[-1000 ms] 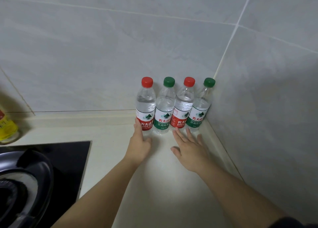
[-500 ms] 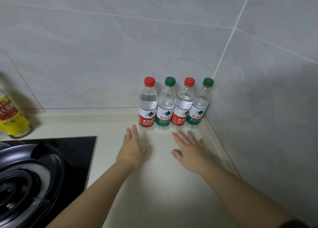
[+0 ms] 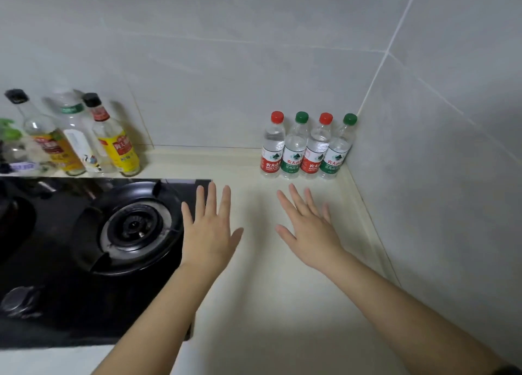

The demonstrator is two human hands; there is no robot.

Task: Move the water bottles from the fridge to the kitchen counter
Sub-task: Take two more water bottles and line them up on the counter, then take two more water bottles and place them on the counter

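We are holding our left hand (image 3: pixel 209 233) and right hand (image 3: pixel 308 233) flat and low over the cream kitchen counter (image 3: pixel 254 304), fingers straight and spread apart, gripping nothing. The four clear plastic water bottles (image 3: pixel 296 151) with alternating red and green caps are standing upright in a tight row, touching one another. They are sitting in the corner of the grey tiled wall (image 3: pixel 423 176), probably to stay clear of the black gas hob (image 3: pixel 56 261). With both hands apart from the row, we are judging the task nearly done, unless the unseen fridge is holding more.
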